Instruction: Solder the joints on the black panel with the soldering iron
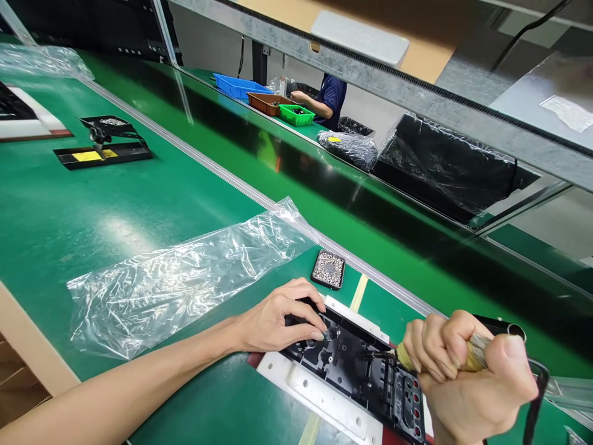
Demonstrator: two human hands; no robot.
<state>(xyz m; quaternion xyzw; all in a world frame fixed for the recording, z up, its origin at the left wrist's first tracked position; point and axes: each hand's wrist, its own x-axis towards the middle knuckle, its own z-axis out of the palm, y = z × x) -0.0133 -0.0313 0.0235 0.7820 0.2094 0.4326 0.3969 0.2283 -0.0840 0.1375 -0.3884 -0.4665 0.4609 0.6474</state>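
A long black plastic housing (343, 358) with moulded ribs and holes lies in a white fixture (319, 395) on the green bench. Over its left end, my left hand (282, 315) is bent, thumb and index tips brought close together just at the housing; whatever is between them is too small to make out. My right hand (467, 371) is closed around a screwdriver (403, 358) with a yellowish handle and a black cable. Its thin dark shaft points left, the tip at the housing's middle. A small square tray of tiny metal screws (328, 269) sits behind my left hand.
Crumpled clear plastic bag (185, 284) lies left of the housing. Farther left stands a black device on a base (104, 145). A metal rail (222, 176) borders the green conveyor belt. Beyond it, a co-worker (330, 102) sits by blue, brown and green bins (296, 115). A metal shelf (370, 68) crosses above.
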